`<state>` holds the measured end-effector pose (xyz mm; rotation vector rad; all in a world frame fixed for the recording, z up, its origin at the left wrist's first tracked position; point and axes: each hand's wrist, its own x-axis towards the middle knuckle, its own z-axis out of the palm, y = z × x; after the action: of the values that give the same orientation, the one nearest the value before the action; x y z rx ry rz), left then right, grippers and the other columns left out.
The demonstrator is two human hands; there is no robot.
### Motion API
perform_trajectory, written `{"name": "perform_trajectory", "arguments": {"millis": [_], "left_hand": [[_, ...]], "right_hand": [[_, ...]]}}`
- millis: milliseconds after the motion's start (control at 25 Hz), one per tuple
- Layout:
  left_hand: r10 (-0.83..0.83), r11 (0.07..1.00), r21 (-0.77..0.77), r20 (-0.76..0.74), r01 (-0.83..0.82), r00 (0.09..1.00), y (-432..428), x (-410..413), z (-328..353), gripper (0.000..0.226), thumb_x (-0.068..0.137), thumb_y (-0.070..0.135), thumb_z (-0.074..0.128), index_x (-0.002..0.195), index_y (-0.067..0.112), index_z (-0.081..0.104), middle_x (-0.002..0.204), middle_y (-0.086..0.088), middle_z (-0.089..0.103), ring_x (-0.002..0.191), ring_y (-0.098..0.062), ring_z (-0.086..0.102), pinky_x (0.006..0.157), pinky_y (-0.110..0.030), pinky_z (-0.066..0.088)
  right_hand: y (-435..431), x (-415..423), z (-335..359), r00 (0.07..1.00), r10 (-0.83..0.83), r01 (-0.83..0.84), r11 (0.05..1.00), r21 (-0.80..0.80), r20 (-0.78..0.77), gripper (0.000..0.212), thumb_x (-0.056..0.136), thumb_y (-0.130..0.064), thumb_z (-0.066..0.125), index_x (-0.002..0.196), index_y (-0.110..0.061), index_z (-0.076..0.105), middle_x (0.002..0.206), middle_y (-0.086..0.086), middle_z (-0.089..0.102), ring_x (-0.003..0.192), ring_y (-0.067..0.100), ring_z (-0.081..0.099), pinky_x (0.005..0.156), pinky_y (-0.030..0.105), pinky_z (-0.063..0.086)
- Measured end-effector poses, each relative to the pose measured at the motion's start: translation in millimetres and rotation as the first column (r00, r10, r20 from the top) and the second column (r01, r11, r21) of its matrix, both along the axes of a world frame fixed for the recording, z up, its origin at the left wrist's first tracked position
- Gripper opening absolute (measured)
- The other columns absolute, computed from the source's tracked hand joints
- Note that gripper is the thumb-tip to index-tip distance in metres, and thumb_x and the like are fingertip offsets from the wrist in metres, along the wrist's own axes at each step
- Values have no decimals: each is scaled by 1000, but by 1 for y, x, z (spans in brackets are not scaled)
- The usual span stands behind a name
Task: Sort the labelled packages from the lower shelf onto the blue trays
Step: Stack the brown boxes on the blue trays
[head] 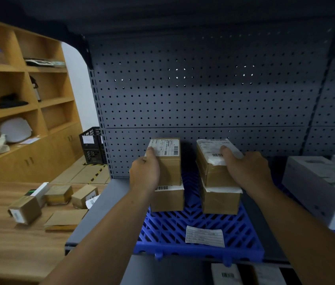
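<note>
Forearms: both bare, reaching in from the bottom edge, one on each side of the blue tray.
Blue tray: slatted plastic, sat on the grey shelf, with a white paper label lying flat near its front edge.
Left stack: two taped cardboard packages, the upper left box resting on the lower left box, both with white barcode labels on top.
Left hand: wrapped around the left side of the upper left box, thumb pressed on its shipping label, so gripping that box.
Right stack: same deal, the upper right box sat on the lower right box, just beside the left stack with a gap between them.
Right hand: closed over the right edge of the upper right box, thumb down on its white label, gripping it.
Back wall: dark grey pegboard right behind both stacks.
Right of the tray: white cartons piled on a second blue tray, only a sliver of that one showed.
Wooden surface: off to the left, a few small cardboard parcels scattered on it, well apart from the tray.
Below the shelf: a couple of labelled packages peeked out at the bottom, too cropped to say much.
</note>
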<state>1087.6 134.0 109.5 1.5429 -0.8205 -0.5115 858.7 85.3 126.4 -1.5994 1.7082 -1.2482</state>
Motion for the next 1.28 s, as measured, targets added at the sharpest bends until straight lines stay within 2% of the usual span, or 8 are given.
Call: {"name": "perform_trajectory", "arguments": {"millis": [280,400,520,600,760,1040,1160,1280], "left_hand": [[22,1000,14,-12,-22,1000,2,-3,3,60,101,59,40,60,15,45,64,-4,47,60,-25,46,58,-35,34],[9,999,31,-5,-9,1000,2,-4,4,65,100,65,34,64,13,45,65,-6,47,64,-29,49,64,-45,39],[-30,999,10,-59,31,998,6,-6,5,68,100,68,29,82,9,57,85,-7,61,90,-35,62,84,-55,48],[-20,1000,-12,-94,19,995,12,-8,6,62,99,69,27,97,18,62,100,4,63,105,-25,59,93,-49,45],[43,972,-234,61,-27,997,33,-15,6,59,102,62,32,151,29,40,150,11,47,138,-12,43,115,-44,35],[-229,816,-508,158,278,961,59,-77,0,38,99,44,46,134,35,55,139,14,56,136,-3,47,116,-35,39],[-334,775,-484,233,407,913,72,-113,-9,40,100,37,50,136,22,58,133,9,61,129,-4,53,112,-34,44],[-385,792,-386,286,473,878,86,-146,-17,37,98,39,51,131,27,62,129,13,61,126,-3,55,111,-37,45]], "right_hand": [[3,1,1,1000,-2,2,1000,-29,4,57,80,-70,59,89,-14,68,87,2,69,72,18,65,65,34,59],[5,0,1,1000,-3,3,1000,-20,13,60,78,-74,58,87,-15,67,86,1,67,72,17,65,61,32,57],[7,0,1,999,2,-1,1000,-5,53,59,77,-80,53,79,-20,60,82,-4,61,71,13,61,56,27,49],[8,0,1,994,3,-2,1000,-14,108,59,79,-81,49,80,-23,56,79,-8,55,69,9,55,55,24,43],[15,-6,0,990,-3,10,999,-50,140,64,83,-79,42,89,-19,65,83,-4,64,70,9,60,52,25,40],[51,-34,-21,994,-105,106,978,-180,15,52,94,-66,39,96,-19,61,78,-14,58,66,-4,52,48,12,33],[75,-60,-30,996,-86,79,974,-211,-26,47,98,-59,44,96,-16,62,77,-12,60,67,-2,55,50,12,36],[92,-89,-34,998,-63,54,974,-220,-32,40,99,-55,48,99,-17,64,80,-13,62,73,0,56,59,23,42]]}}
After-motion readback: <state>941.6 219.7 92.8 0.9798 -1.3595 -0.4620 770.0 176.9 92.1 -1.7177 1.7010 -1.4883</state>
